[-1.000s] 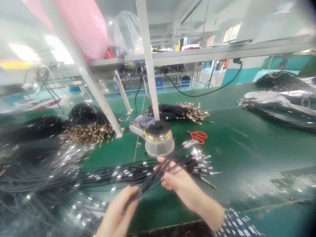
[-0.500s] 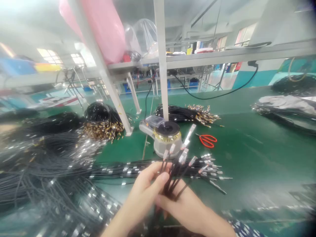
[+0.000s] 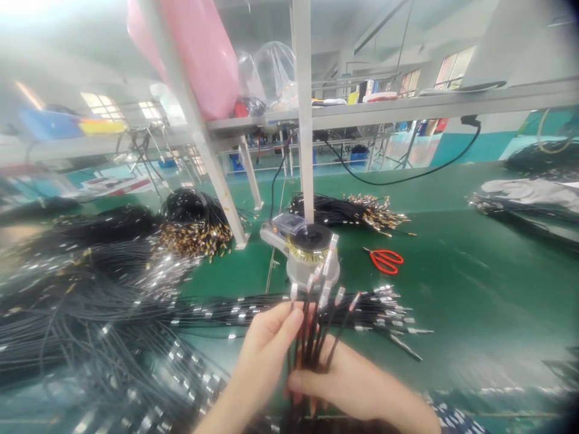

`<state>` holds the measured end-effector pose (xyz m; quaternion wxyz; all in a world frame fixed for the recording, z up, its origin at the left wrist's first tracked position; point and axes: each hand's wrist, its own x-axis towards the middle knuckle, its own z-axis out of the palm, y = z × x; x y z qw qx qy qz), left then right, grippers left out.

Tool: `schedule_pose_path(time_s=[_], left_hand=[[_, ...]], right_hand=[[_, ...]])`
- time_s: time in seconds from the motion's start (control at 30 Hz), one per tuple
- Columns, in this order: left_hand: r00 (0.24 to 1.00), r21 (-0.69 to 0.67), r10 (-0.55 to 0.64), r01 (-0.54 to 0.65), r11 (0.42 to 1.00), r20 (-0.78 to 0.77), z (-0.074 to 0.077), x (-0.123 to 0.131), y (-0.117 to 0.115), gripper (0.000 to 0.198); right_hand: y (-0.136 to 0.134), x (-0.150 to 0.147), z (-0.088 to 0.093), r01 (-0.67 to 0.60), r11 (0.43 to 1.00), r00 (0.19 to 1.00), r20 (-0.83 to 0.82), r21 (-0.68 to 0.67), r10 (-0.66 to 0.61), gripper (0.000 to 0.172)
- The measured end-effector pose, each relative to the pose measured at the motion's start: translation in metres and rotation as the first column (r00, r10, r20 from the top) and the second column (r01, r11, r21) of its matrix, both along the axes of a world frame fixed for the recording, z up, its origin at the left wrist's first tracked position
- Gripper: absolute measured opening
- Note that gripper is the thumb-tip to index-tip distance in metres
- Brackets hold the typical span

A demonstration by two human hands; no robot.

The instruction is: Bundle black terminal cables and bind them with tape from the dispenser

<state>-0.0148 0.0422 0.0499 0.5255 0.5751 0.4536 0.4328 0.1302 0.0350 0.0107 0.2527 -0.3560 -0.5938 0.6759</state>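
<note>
A small bunch of black cables (image 3: 312, 346) with silvery tips stands fanned upward between my hands. My right hand (image 3: 348, 380) is closed around the bunch, its thumb across the front. My left hand (image 3: 274, 343) pinches one cable at the bunch's left side, just under its tip. Right behind the hands lies a long bundle of black cables (image 3: 203, 313) with silver ends pointing right. Beyond it stands a round white device (image 3: 312, 268) with a black top and a ring of yellowish pieces, partly hidden by the raised cable tips.
Red-handled scissors (image 3: 386, 260) lie on the green table (image 3: 452, 271). Heaps of black cables (image 3: 90, 289) cover the left side. A gold-tipped cable bundle (image 3: 344, 211) lies behind the device. White shelf posts (image 3: 306, 150) rise from the table, and a pink bag (image 3: 203, 60) hangs above.
The cable tips have tilted left and spread apart. My left hand has shifted its pinch to a single cable at the left, while my right hand keeps hold of the bunch.
</note>
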Motion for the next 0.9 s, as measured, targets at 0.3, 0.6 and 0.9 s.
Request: schedule_pose_path(time_s=[0.3, 0.6, 0.9], left_hand=[[0.947, -0.085, 0.203, -0.188, 0.979, 0.250, -0.008, -0.002, 0.008, 0.025], [0.934, -0.113, 0.205, -0.179, 0.977, 0.291, -0.002, 0.001, -0.003, 0.032], [0.925, -0.041, 0.201, -0.198, 0.979, 0.322, 0.001, -0.005, -0.007, 0.028]], right_hand=[[-0.002, 0.003, -0.001, -0.128, 0.991, 0.989, 0.085, 0.036, 0.125, 0.015], [-0.018, 0.001, 0.011, 0.052, 0.957, 0.887, 0.427, 0.285, -0.175, 0.017], [-0.014, 0.000, 0.013, 0.003, 0.959, 0.873, 0.467, 0.283, -0.140, 0.018]])
